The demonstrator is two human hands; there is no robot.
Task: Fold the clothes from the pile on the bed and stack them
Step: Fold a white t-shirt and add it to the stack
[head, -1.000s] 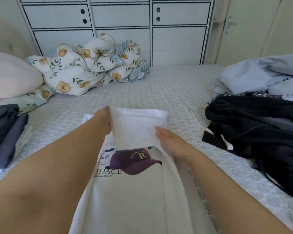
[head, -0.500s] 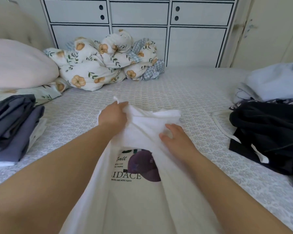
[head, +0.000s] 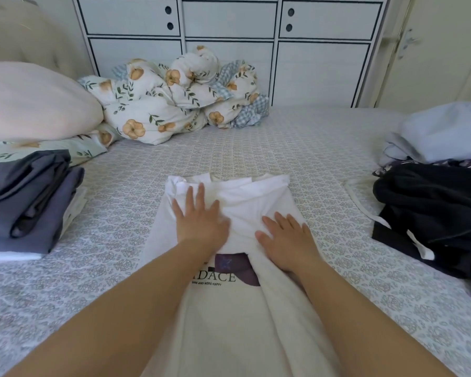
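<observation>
A white T-shirt [head: 229,322] lies lengthwise mid-bed, its far end folded over. Left hand [head: 200,221] and right hand [head: 286,240] press flat there, fingers straight. Patterned bedspread [head: 297,148] lies bare beyond; folded grey stack [head: 27,202] left, dark rumpled pile [head: 433,213] right.

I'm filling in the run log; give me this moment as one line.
step: flattening fold | left hand: flat on white T-shirt | right hand: flat on it | folded stack: at left | unfolded pile: at right
</observation>
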